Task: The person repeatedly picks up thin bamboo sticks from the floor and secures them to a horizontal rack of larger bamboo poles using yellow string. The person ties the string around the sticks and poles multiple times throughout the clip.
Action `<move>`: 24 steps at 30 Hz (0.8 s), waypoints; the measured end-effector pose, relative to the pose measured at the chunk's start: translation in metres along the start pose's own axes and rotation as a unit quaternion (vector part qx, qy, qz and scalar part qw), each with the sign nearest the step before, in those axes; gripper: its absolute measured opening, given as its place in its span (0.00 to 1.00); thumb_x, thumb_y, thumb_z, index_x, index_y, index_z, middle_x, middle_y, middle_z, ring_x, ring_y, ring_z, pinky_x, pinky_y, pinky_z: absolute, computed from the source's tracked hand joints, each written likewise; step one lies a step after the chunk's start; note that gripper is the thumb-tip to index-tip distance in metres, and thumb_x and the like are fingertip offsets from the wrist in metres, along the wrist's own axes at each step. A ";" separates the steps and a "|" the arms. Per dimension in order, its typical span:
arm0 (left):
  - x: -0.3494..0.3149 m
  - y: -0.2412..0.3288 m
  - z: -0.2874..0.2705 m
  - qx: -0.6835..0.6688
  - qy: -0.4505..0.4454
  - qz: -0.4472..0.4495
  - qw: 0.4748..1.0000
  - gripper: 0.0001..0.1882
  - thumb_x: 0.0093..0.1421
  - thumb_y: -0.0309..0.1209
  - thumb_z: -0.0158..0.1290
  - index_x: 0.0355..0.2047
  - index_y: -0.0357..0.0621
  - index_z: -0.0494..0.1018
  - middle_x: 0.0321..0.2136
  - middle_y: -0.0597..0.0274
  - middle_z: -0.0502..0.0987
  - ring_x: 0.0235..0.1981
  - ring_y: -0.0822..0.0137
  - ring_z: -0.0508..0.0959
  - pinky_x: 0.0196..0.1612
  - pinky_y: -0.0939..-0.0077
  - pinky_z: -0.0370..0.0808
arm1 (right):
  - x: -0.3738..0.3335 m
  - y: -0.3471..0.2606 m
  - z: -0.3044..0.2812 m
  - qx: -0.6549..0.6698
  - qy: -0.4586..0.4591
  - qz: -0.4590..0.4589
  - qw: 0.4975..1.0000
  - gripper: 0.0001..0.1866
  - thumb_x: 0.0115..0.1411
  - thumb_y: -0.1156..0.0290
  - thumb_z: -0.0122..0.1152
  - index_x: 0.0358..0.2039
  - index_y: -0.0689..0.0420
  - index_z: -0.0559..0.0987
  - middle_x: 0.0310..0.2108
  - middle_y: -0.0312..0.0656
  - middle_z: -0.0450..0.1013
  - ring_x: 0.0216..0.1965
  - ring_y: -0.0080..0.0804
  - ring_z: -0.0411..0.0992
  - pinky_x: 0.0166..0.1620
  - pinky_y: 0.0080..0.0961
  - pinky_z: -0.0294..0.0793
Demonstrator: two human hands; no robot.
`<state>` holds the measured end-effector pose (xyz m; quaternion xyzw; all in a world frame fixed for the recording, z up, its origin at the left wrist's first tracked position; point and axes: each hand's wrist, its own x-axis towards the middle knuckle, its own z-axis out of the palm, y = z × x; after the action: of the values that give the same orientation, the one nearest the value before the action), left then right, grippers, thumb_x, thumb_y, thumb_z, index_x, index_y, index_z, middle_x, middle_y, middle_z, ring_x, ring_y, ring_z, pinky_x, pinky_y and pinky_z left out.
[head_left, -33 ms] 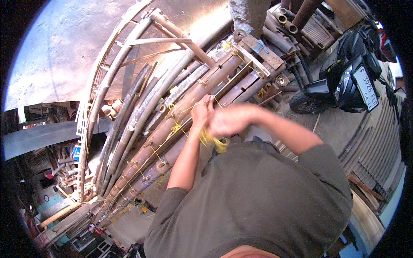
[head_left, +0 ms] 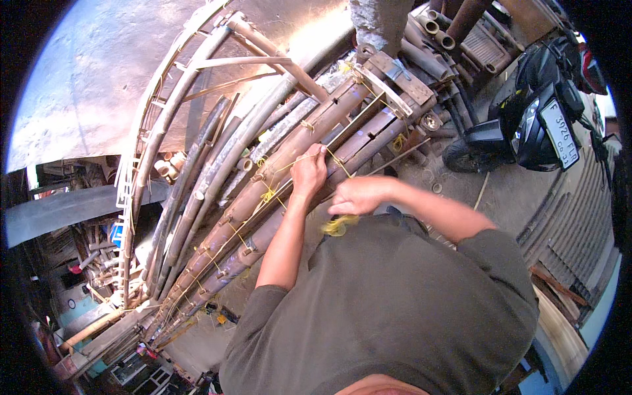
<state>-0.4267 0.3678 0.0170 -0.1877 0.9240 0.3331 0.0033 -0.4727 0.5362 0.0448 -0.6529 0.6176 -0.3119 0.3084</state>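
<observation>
Two long brown bamboo poles lie side by side, the upper pole (head_left: 276, 168) and the lower pole (head_left: 263, 245), slanting from lower left to upper right. Thin yellow cord (head_left: 339, 164) crosses them, knotted at several places. My left hand (head_left: 308, 174) rests on the upper pole, its fingers closed and pressed on the cord. Just to its right, my right hand (head_left: 361, 195) is a closed fist gripping the taut cord. A loose yellow bundle of cord (head_left: 339, 225) hangs blurred below that fist. Small notches and pegs show along both poles.
More bamboo poles (head_left: 230, 148) lie beyond, beside a curved bamboo frame (head_left: 161, 125) leaning at the wall. A wooden block (head_left: 405, 85) sits at the poles' far end. A parked motorcycle (head_left: 533, 125) stands at right, near stacked corrugated sheets (head_left: 573, 230).
My right hand has moved right, away from my left hand, and the cord between them is now stretched. The hanging bundle has swung. My left hand has stayed in place.
</observation>
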 end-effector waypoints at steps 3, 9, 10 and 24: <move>0.008 0.008 -0.004 -0.035 0.004 0.035 0.999 0.14 0.65 0.39 0.45 0.41 0.46 0.76 0.30 0.49 0.80 0.34 0.53 0.80 0.38 0.59 0.74 | -0.011 0.029 0.050 0.078 0.156 0.138 0.975 0.20 0.60 0.60 0.47 0.19 0.60 0.76 0.23 0.57 0.72 0.28 0.56 0.72 0.34 0.49 0.69; 0.139 0.010 -0.040 -0.259 0.078 -0.056 0.961 0.15 0.65 0.37 0.45 0.34 0.43 0.78 0.24 0.54 0.79 0.30 0.59 0.80 0.36 0.64 0.73 | -0.033 0.016 0.044 0.036 0.150 0.126 0.980 0.18 0.55 0.60 0.51 0.16 0.61 0.73 0.16 0.54 0.69 0.18 0.56 0.68 0.25 0.48 0.66; 0.154 -0.026 -0.018 -0.103 0.106 -0.020 0.989 0.15 0.64 0.38 0.45 0.34 0.43 0.78 0.25 0.51 0.79 0.31 0.52 0.79 0.37 0.59 0.73 | -0.034 0.008 0.034 0.074 0.131 0.125 0.981 0.17 0.55 0.62 0.52 0.16 0.61 0.72 0.16 0.53 0.68 0.19 0.54 0.68 0.27 0.45 0.67; 0.090 0.141 0.092 0.047 -0.007 -0.022 0.999 0.17 0.59 0.39 0.51 0.44 0.44 0.68 0.36 0.47 0.79 0.44 0.46 0.77 0.50 0.47 0.57 | -0.099 0.046 -0.054 0.615 0.752 0.049 0.233 0.08 0.61 0.64 0.49 0.28 0.53 0.70 0.28 0.36 0.68 0.35 0.27 0.67 0.47 0.27 0.66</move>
<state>-0.5701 0.4933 0.0200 -0.2058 0.9341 0.2906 0.0257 -0.5482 0.6322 0.0394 0.3021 0.2156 -0.9283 0.0239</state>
